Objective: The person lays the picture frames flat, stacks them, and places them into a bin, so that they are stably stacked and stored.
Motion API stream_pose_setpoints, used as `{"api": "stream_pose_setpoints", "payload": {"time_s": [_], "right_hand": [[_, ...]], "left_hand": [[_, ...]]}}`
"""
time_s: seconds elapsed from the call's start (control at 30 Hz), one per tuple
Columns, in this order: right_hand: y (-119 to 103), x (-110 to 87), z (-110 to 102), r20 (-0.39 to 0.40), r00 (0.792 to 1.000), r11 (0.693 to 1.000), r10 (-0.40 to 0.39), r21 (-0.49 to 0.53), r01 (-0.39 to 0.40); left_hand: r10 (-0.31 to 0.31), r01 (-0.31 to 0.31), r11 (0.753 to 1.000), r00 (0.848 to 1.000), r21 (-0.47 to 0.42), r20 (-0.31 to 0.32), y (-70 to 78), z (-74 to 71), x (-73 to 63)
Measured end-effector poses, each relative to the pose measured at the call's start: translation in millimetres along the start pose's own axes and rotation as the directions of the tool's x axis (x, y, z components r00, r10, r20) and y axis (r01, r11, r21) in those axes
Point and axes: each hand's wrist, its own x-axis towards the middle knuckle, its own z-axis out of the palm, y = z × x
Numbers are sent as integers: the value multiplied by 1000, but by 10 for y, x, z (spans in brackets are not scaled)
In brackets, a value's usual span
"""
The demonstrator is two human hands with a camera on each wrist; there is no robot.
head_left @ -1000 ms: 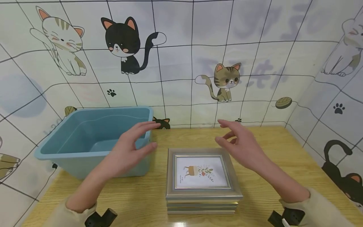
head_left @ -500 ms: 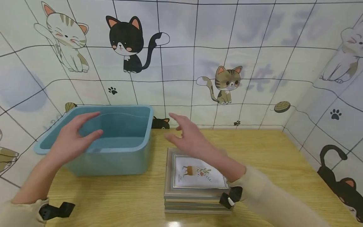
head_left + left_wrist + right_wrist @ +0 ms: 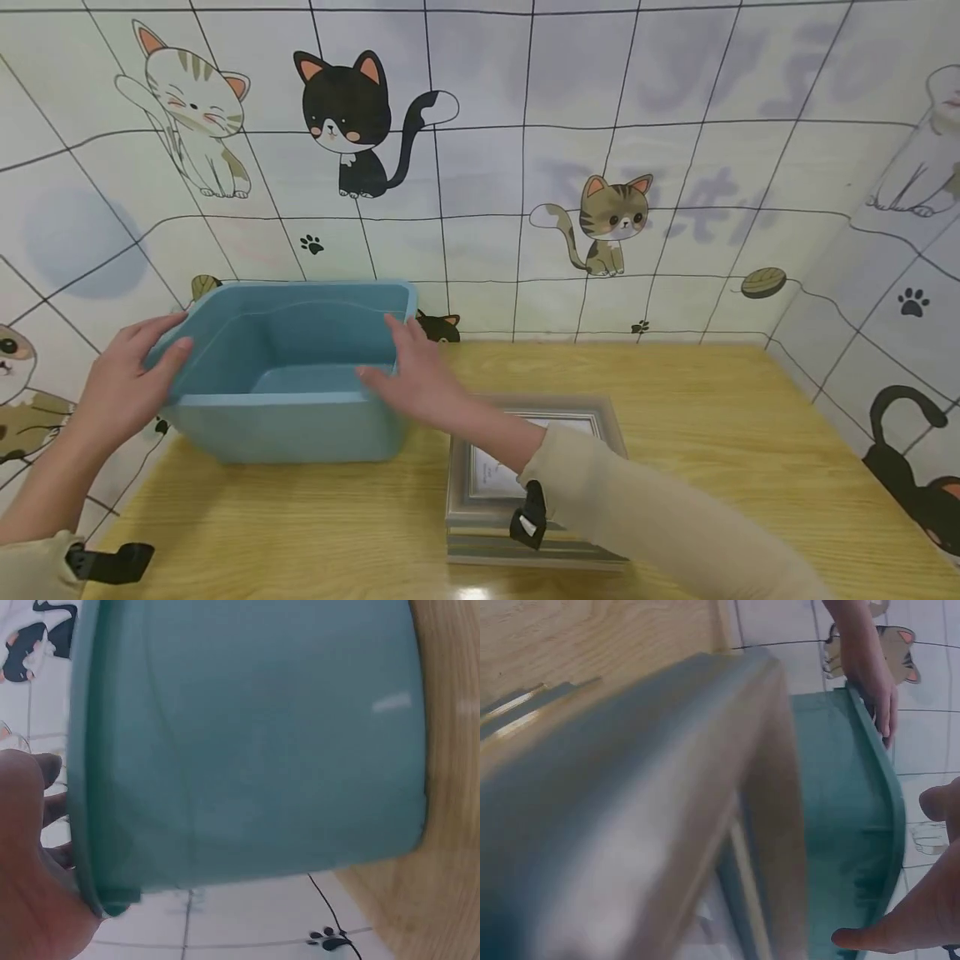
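A light blue plastic tub [image 3: 292, 433] stands at the left of the table in the head view. My left hand [image 3: 123, 379] is at its left rim, thumb and fingers spread apart. In the left wrist view the left hand [image 3: 34, 862] lies right beside the tub's rim [image 3: 86, 787]. Over the tub's right rim is my right hand [image 3: 420, 375], its thumb and index finger extended and well apart. The right wrist view shows the right hand's thumb [image 3: 885, 934] near the rim. My right forearm passes over a stack of silver picture frames [image 3: 459, 479], partly hiding it.
The wooden table [image 3: 697, 450] extends to the right of the frames. Behind it rises a wall covering [image 3: 480, 167] printed with cartoon cats and grid lines. Each wrist wears a black strap mount [image 3: 112, 562].
Both hands have moved left, from above the frames and the tub's front to the tub's two side rims. The frames and tub have stayed in place.
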Motion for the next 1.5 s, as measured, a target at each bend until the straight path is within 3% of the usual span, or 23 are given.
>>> {"api": "stream_pose_setpoints", "payload": {"time_s": [0.17,0.33,0.43,0.57,0.67,0.9,1.13,1.27,1.5], "right_hand": [[50,-5,111,44,999,999,9,-52,-7],[85,7,97,68,998,999,2,-49,1],[92,40,70,90,995,999,38,-3,-38],[97,86,15,122,989,989,85,107,-99],[110,107,-47,132,988,983,83,150,-103],[235,105,-241,183,981,996,61,47,-71],[345,88,-392,227,972,997,57,34,-66],[405,102,-481,213,977,998,21,46,-32],[495,133,-643,209,978,1000,2,-26,4]], "left_hand": [[-128,130,991,990,-35,54,-158,6,13],[-278,288,952,955,-99,101,-244,25,-8],[-334,344,931,938,-120,98,-260,51,-22],[-343,355,924,934,-144,104,-257,70,-7],[-343,363,916,930,-174,134,-250,68,8],[-326,361,905,928,-225,178,-170,115,13],[-287,310,936,946,-167,149,-35,217,-35],[-262,282,948,955,-150,138,29,274,-38],[-263,290,937,953,-194,152,166,353,-35]]}}
